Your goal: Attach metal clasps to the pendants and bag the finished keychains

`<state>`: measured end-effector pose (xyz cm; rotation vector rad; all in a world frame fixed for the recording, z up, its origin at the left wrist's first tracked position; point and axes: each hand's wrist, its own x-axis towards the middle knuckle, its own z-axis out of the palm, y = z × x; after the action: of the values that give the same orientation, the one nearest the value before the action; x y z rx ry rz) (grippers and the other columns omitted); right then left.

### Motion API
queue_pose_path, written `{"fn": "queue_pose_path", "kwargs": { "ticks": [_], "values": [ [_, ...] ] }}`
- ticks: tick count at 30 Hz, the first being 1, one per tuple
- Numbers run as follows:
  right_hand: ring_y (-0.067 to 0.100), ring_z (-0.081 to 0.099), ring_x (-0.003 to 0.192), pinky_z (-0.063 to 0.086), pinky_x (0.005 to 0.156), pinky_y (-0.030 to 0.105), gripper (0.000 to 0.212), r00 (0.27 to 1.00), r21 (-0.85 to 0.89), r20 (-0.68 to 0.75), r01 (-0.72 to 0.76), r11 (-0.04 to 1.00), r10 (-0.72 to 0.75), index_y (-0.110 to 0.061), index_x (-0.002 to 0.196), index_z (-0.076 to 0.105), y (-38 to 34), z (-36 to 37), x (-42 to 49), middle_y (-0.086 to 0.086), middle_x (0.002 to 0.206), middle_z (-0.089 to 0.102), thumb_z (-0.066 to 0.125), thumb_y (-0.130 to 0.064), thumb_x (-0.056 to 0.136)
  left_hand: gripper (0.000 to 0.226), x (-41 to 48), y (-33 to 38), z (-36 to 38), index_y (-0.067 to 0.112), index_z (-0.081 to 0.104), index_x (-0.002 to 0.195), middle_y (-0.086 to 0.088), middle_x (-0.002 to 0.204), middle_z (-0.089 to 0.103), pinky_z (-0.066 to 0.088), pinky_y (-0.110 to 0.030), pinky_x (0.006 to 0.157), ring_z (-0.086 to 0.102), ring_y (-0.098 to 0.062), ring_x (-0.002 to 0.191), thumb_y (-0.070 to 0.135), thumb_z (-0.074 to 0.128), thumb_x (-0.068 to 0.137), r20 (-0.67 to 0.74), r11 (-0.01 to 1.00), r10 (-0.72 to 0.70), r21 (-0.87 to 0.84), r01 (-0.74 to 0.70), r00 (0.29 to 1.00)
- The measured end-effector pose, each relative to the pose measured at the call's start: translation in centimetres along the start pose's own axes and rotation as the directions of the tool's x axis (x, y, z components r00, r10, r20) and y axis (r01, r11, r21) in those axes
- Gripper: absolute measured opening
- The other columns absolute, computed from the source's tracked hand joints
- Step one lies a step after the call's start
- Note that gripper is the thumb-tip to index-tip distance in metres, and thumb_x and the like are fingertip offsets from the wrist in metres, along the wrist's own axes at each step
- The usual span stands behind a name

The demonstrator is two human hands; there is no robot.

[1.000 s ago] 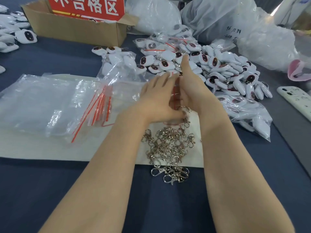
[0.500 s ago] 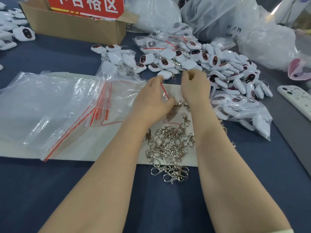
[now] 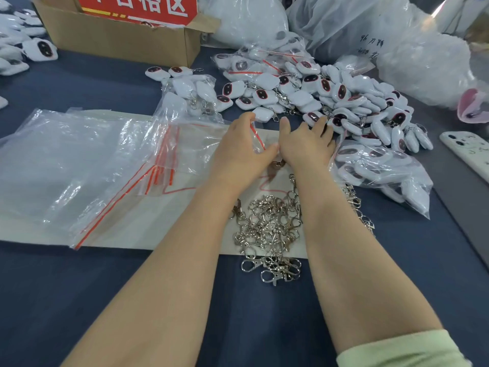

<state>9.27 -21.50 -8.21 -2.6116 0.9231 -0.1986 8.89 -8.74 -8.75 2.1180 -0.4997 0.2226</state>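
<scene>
A dark blue table (image 3: 79, 300) spreads under both forearms. Beyond the hands and to the right lie large cloudy plastic sacks (image 3: 344, 22). Left of the left hand sits a loose pile of clear zip bags (image 3: 66, 168) with red seal strips, lying on a white sheet (image 3: 158, 229) that runs beneath both hands. Beyond the left hand and off to the left stands a cardboard box (image 3: 119, 41) carrying a red sign (image 3: 140, 6). Just past the fingertips of the right hand lies a heap of white pendants (image 3: 344, 94) with dark oval faces, some with clasps on. A filled bag (image 3: 383, 168) of pendants lies just right of the right wrist. Between the forearms, behind the wrists, sits a tangle of metal clasps (image 3: 270, 226). A white phone (image 3: 468, 152) lies well to the right. The left hand (image 3: 238, 154) pinches a small bag (image 3: 256, 139) between thumb and curled fingers, its red strip showing. The right hand (image 3: 304, 147) lies palm down, fingers spread, with its fingertips at the edge of the pendant heap.
</scene>
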Motion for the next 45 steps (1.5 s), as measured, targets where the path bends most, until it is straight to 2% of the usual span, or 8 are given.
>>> {"fn": "queue_pose_path", "kwargs": {
  "ticks": [11, 18, 27, 31, 36, 39, 42, 45],
  "values": [
    [0.031, 0.019, 0.141, 0.009, 0.116, 0.039, 0.058, 0.946, 0.225, -0.324, 0.092, 0.970, -0.015, -0.007, 0.142, 0.040, 0.2, -0.2, -0.4, 0.013, 0.153, 0.026, 0.036, -0.046, 0.100, 0.066, 0.2, -0.2, 0.3, 0.011, 0.040, 0.136, -0.006, 0.134, 0.048, 0.032, -0.024, 0.092, 0.045, -0.019, 0.122, 0.033, 0.069, 0.081, 0.016, 1.000, 0.001, 0.002, -0.001, 1.000],
    [0.006, 0.048, 0.100, 0.027, 0.075, 0.005, 0.035, 0.944, 0.676, -0.327, 0.195, 0.710, 0.052, -0.012, 0.130, 0.054, -0.1, -0.9, -0.3, 0.005, 0.134, 0.051, 0.046, -0.024, 0.098, 0.067, 0.3, -0.2, 0.3, 0.011, 0.039, 0.137, -0.006, 0.134, 0.048, 0.029, -0.021, 0.088, 0.045, -0.020, 0.121, 0.034, 0.069, 0.081, 0.031, 1.000, -0.006, 0.024, 0.005, 1.000],
    [0.028, 0.042, 0.124, 0.025, 0.098, 0.029, 0.042, 0.967, 0.159, -0.110, 0.246, 0.956, -0.231, -0.018, 0.125, 0.061, -0.7, 0.2, -0.1, 0.006, 0.129, 0.056, 0.053, -0.043, 0.092, 0.054, 0.2, 0.2, 0.1, 0.006, 0.046, 0.125, -0.012, 0.121, 0.053, 0.038, -0.030, 0.084, 0.051, -0.025, 0.108, 0.024, 0.066, 0.079, 0.054, 1.000, 0.002, 0.024, -0.003, 0.999],
    [0.031, 0.039, 0.124, 0.032, 0.099, 0.035, 0.043, 0.961, 0.221, -0.174, 0.253, 0.942, -0.217, -0.020, 0.130, 0.054, -0.5, -0.3, -0.8, 0.009, 0.133, 0.050, 0.051, -0.042, 0.093, 0.059, 0.2, 0.1, 0.2, 0.008, 0.044, 0.130, -0.010, 0.124, 0.052, 0.036, -0.026, 0.083, 0.050, -0.024, 0.110, 0.024, 0.068, 0.078, 0.062, 1.000, -0.001, 0.023, 0.000, 0.998],
    [0.032, 0.046, 0.125, 0.039, 0.103, 0.040, 0.046, 0.958, 0.144, 0.068, 0.265, 0.953, -0.277, -0.018, 0.129, 0.056, -0.5, -1.6, -0.5, 0.009, 0.134, 0.054, 0.058, -0.034, 0.086, 0.055, 0.3, 0.2, 0.3, 0.008, 0.047, 0.124, -0.010, 0.117, 0.054, 0.037, -0.027, 0.078, 0.052, -0.024, 0.104, 0.026, 0.068, 0.076, 0.055, 1.000, -0.002, 0.027, 0.000, 0.998],
    [0.029, 0.056, 0.106, 0.045, 0.091, 0.038, 0.029, 0.954, 0.179, -0.077, 0.300, 0.937, -0.290, -0.011, 0.106, 0.065, -0.4, -1.3, -0.9, 0.009, 0.109, 0.065, 0.054, -0.033, 0.091, 0.057, 0.3, 0.0, 0.3, 0.008, 0.045, 0.127, -0.010, 0.122, 0.054, 0.038, -0.028, 0.083, 0.052, -0.025, 0.109, 0.027, 0.068, 0.079, 0.042, 0.999, 0.007, 0.034, -0.008, 0.999],
    [0.018, 0.057, 0.073, 0.043, 0.069, 0.036, 0.039, 0.970, 0.658, -0.228, 0.215, 0.722, -0.081, -0.004, 0.081, 0.062, -0.7, -1.7, -0.7, 0.009, 0.080, 0.065, 0.041, -0.031, 0.101, 0.067, 0.3, -0.1, 0.3, 0.010, 0.040, 0.134, -0.009, 0.131, 0.050, 0.035, -0.026, 0.090, 0.048, -0.024, 0.117, 0.029, 0.071, 0.078, 0.053, 0.999, -0.002, 0.046, 0.000, 0.999],
    [0.016, 0.061, 0.055, 0.052, 0.053, 0.027, 0.033, 0.992, 0.992, 0.120, -0.118, -0.047, 0.035, -0.002, 0.085, 0.061, -1.7, -2.5, -0.5, 0.012, 0.070, 0.068, 0.041, -0.022, 0.101, 0.070, 0.4, -0.1, 0.4, 0.010, 0.039, 0.136, -0.008, 0.132, 0.049, 0.036, -0.028, 0.093, 0.047, -0.024, 0.119, 0.031, 0.071, 0.077, 0.053, 0.999, -0.008, 0.054, 0.005, 0.999]
  ]
}}
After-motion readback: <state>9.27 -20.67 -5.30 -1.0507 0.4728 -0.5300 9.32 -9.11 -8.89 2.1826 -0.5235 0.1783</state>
